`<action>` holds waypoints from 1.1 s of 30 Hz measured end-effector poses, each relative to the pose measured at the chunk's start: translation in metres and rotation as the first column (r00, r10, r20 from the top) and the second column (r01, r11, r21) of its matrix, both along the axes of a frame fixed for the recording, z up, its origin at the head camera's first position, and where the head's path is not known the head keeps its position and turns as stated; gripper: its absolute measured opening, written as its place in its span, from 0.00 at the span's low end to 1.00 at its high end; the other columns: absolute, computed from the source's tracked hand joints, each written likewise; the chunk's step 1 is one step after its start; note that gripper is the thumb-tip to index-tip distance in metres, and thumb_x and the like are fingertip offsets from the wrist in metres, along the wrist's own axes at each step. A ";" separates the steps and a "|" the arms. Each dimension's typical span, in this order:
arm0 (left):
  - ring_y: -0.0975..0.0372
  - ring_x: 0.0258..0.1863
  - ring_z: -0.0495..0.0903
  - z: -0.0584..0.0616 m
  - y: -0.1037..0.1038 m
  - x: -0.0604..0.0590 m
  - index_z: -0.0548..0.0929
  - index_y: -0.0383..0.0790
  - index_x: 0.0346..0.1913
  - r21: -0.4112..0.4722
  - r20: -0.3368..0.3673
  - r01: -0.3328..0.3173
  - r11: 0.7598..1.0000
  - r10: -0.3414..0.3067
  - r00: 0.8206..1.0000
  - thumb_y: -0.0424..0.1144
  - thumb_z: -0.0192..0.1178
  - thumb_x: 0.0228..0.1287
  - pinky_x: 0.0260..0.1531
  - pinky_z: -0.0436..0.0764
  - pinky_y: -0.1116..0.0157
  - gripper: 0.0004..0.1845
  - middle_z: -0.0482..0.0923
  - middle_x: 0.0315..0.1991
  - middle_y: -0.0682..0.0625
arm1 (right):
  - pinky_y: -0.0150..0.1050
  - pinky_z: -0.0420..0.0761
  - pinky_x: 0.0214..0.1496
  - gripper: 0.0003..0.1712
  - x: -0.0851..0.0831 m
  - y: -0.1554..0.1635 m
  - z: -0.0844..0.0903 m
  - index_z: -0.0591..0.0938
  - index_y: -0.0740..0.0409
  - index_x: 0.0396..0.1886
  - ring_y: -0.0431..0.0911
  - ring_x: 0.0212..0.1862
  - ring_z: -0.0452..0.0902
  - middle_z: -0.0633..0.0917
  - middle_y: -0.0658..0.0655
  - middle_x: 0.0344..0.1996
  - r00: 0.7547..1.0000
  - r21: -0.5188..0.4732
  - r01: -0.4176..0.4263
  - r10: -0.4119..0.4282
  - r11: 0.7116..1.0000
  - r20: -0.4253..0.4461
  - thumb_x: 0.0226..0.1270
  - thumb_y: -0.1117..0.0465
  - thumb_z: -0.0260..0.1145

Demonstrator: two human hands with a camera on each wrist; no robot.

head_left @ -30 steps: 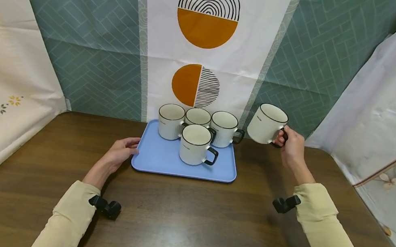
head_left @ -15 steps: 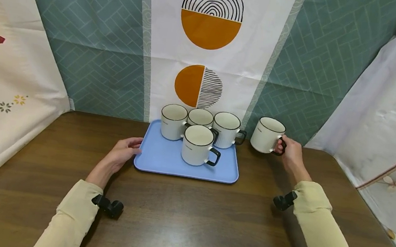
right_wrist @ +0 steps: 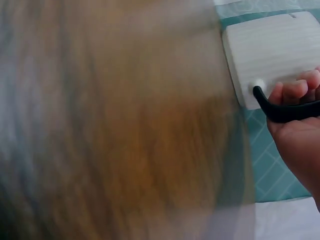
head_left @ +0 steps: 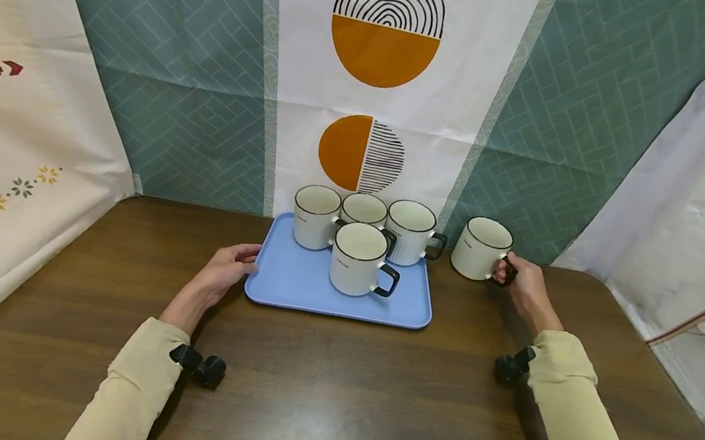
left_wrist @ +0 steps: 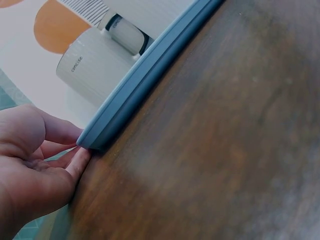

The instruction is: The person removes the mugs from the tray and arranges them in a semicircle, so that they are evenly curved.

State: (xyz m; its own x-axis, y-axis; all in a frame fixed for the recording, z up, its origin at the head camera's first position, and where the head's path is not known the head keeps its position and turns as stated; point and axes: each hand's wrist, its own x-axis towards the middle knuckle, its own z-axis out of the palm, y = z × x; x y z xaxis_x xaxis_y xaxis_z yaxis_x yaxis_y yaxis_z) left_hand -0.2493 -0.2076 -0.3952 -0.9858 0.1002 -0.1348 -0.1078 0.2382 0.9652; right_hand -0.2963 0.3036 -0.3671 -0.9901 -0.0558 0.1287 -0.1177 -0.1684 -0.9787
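My right hand (head_left: 526, 287) grips the black handle of a white mug (head_left: 480, 249) with a black rim. The mug is upright at the table's back right, its base at or very near the wood. In the right wrist view curled fingers (right_wrist: 295, 89) pass through the handle. My left hand (head_left: 225, 274) holds the left edge of a blue tray (head_left: 285, 292); the left wrist view shows thumb and fingers (left_wrist: 60, 131) at its rim. Several matching mugs stand on the tray: a front mug (head_left: 357, 260), and behind it a left mug (head_left: 315, 219), a partly hidden middle mug (head_left: 363, 209) and a right mug (head_left: 410, 234).
The brown wooden table (head_left: 320, 390) extends in front of the tray and to both sides. A green patterned cloth (head_left: 198, 86) with a white printed panel (head_left: 305, 62) hangs behind. Pale cloths hang at the left and right.
My right hand has lowered the mug from above the table's back right down to the tabletop, and it is now upright. The left hand and tray stay put; the view has shifted slightly.
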 end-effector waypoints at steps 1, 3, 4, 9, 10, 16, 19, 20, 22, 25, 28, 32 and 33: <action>0.45 0.65 0.61 0.001 0.000 0.000 0.57 0.23 0.70 0.003 -0.003 0.000 1.000 0.000 1.000 0.25 0.47 0.70 0.66 0.61 0.52 0.27 0.61 0.66 0.29 | 0.30 0.71 0.30 0.20 -0.005 0.004 -0.004 0.75 0.62 0.25 0.39 0.23 0.69 0.75 0.49 0.21 0.999 -0.028 -0.038 0.037 0.999 -0.033 0.78 0.62 0.45; 0.45 0.65 0.61 0.002 -0.001 0.001 0.58 0.23 0.70 0.008 -0.003 -0.005 1.000 0.005 1.000 0.24 0.47 0.69 0.66 0.61 0.52 0.27 0.61 0.66 0.29 | 0.29 0.73 0.31 0.20 -0.005 0.004 -0.005 0.76 0.60 0.25 0.38 0.24 0.71 0.77 0.49 0.21 0.997 -0.006 -0.045 0.045 0.999 -0.063 0.78 0.61 0.47; 0.45 0.66 0.61 0.003 -0.001 0.001 0.57 0.24 0.70 0.007 -0.004 -0.006 1.000 0.006 1.000 0.24 0.47 0.70 0.66 0.61 0.52 0.28 0.61 0.66 0.29 | 0.29 0.74 0.31 0.20 -0.005 0.003 -0.004 0.77 0.60 0.25 0.38 0.24 0.72 0.77 0.48 0.22 0.996 0.004 -0.048 0.049 0.999 -0.070 0.78 0.60 0.48; 0.45 0.66 0.61 0.004 0.000 0.000 0.57 0.23 0.70 0.012 -0.012 -0.004 1.000 0.004 1.000 0.24 0.47 0.69 0.66 0.61 0.52 0.28 0.61 0.66 0.29 | 0.30 0.75 0.34 0.23 0.001 -0.005 0.008 0.78 0.61 0.24 0.38 0.25 0.74 0.78 0.47 0.21 0.997 0.168 0.079 -0.077 0.983 -0.020 0.78 0.61 0.44; 0.45 0.66 0.61 0.004 0.000 0.000 0.57 0.23 0.70 0.013 -0.013 -0.001 1.000 0.002 1.000 0.24 0.47 0.69 0.66 0.61 0.52 0.28 0.61 0.66 0.29 | 0.30 0.75 0.34 0.23 0.002 -0.005 0.010 0.78 0.62 0.25 0.38 0.25 0.74 0.79 0.47 0.21 0.995 0.205 0.096 -0.096 0.974 -0.006 0.78 0.61 0.43; 0.45 0.66 0.61 0.002 0.003 0.001 0.57 0.22 0.70 0.024 -0.018 0.003 1.000 -0.002 1.000 0.23 0.47 0.69 0.65 0.62 0.52 0.27 0.61 0.66 0.28 | 0.33 0.77 0.47 0.25 0.007 0.005 0.017 0.77 0.72 0.44 0.34 0.33 0.76 0.79 0.42 0.27 0.965 0.408 0.206 -0.253 0.890 0.064 0.77 0.51 0.48; 0.45 0.65 0.61 0.001 0.004 0.001 0.57 0.22 0.70 0.027 -0.019 0.004 1.000 -0.003 1.000 0.23 0.47 0.69 0.65 0.63 0.52 0.27 0.61 0.65 0.28 | 0.34 0.76 0.51 0.25 0.013 0.011 0.025 0.76 0.68 0.47 0.33 0.37 0.75 0.79 0.39 0.30 0.951 0.421 0.277 -0.309 0.864 0.009 0.75 0.48 0.50; 0.45 0.65 0.61 0.001 0.004 0.000 0.57 0.22 0.70 0.028 -0.019 0.003 1.000 -0.002 1.000 0.23 0.47 0.69 0.65 0.63 0.53 0.27 0.61 0.65 0.28 | 0.33 0.76 0.52 0.24 0.015 0.012 0.029 0.76 0.67 0.47 0.33 0.38 0.74 0.79 0.39 0.30 0.948 0.406 0.298 -0.319 0.864 -0.017 0.75 0.48 0.50; 0.45 0.65 0.61 0.001 0.003 0.000 0.57 0.22 0.70 0.031 -0.020 0.001 1.000 0.000 1.000 0.23 0.47 0.69 0.65 0.63 0.53 0.27 0.61 0.65 0.28 | 0.29 0.76 0.48 0.19 0.018 0.012 0.037 0.78 0.61 0.43 0.33 0.38 0.75 0.80 0.37 0.31 0.943 0.400 0.328 -0.323 0.856 -0.082 0.76 0.50 0.51; 0.45 0.65 0.61 0.000 0.002 -0.002 0.57 0.22 0.70 0.028 -0.020 -0.002 1.000 0.003 1.000 0.23 0.47 0.69 0.65 0.63 0.53 0.27 0.62 0.65 0.28 | 0.22 0.76 0.41 0.13 0.022 0.006 0.051 0.78 0.55 0.41 0.32 0.38 0.76 0.80 0.35 0.31 0.940 0.420 0.340 -0.293 0.842 -0.174 0.76 0.52 0.52; 0.46 0.65 0.62 -0.001 0.001 -0.002 0.58 0.23 0.70 0.026 -0.013 -0.005 1.000 0.005 1.000 0.23 0.47 0.69 0.65 0.63 0.53 0.27 0.62 0.65 0.29 | 0.22 0.77 0.42 0.10 0.028 -0.007 0.060 0.79 0.54 0.40 0.33 0.40 0.77 0.81 0.38 0.33 0.950 0.395 0.297 -0.227 0.870 -0.213 0.75 0.55 0.53; 0.46 0.65 0.62 -0.003 0.000 -0.003 0.58 0.23 0.70 0.015 -0.007 -0.003 1.000 0.004 1.000 0.24 0.47 0.69 0.65 0.63 0.52 0.27 0.62 0.65 0.29 | 0.25 0.78 0.44 0.08 0.034 -0.030 0.065 0.79 0.54 0.40 0.35 0.40 0.79 0.83 0.42 0.34 0.969 0.360 0.191 -0.116 0.913 -0.220 0.75 0.59 0.54; 0.46 0.65 0.62 -0.003 0.000 -0.003 0.58 0.23 0.70 0.015 -0.006 -0.004 1.000 0.004 1.000 0.24 0.47 0.69 0.65 0.63 0.52 0.27 0.62 0.65 0.29 | 0.26 0.78 0.44 0.08 0.036 -0.036 0.065 0.79 0.56 0.41 0.35 0.40 0.79 0.83 0.43 0.34 0.971 0.370 0.168 -0.090 0.914 -0.220 0.76 0.59 0.53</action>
